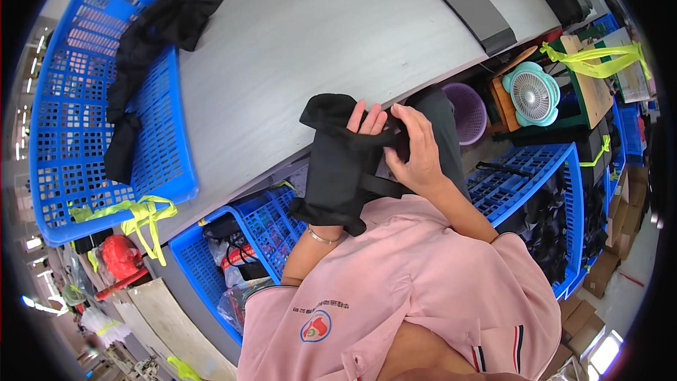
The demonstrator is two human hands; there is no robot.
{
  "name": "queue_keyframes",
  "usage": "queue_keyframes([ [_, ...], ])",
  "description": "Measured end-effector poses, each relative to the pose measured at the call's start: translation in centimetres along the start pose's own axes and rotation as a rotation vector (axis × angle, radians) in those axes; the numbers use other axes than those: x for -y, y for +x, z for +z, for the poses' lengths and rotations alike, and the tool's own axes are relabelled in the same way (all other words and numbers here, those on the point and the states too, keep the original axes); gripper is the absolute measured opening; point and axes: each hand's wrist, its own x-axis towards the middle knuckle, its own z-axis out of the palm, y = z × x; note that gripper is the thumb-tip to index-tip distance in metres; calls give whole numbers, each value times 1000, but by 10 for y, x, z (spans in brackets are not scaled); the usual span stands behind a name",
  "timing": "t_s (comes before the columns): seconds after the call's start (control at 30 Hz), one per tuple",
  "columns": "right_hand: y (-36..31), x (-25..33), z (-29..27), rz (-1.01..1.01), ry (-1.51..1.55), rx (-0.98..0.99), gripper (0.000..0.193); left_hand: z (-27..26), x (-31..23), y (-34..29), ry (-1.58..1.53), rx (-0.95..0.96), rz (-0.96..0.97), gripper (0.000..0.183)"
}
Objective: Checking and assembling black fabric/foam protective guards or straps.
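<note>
A black fabric sleeve [338, 169], shaped like a wrist brace with loose flaps and a strap, covers my left forearm and most of my left hand [367, 120]. Only the fingers of that hand stick out past its upper edge, stretched and slightly apart; the palm and thumb are hidden. My right hand [419, 148] is bent at the right side of the sleeve, its fingers and thumb curled round the black cloth beside the left hand's fingers. A bracelet [322, 236] shows on my left arm below the cloth.
A grey table [261, 63] lies ahead. On its left stands a blue crate [185, 134] with black fabric pieces [134, 63] draped over it; a grey-and-black panel [469, 7] lies far right. Blue crates [275, 222] flank me. A turquoise fan [534, 94] and purple basket [465, 113] stand right.
</note>
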Motion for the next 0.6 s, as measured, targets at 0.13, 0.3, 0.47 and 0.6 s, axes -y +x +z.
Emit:
queue_keyframes([
  [0.13, 5, -9, 2, 92, -95, -87, 64, 1, -1, -1, -153, -20, 2, 42],
  [0.3, 18, -20, 2, 406, 153, -86, 40, 2, -4, -4, -343, -58, -12, 44],
  [0.47, 6, -18, -6, 226, 54, 84, 47, 6, -12, -8, -525, -100, -21, 46],
  [0.6, 14, -7, -8, 81, -297, 19, 57, 9, -19, -14, -667, -125, -33, 48],
])
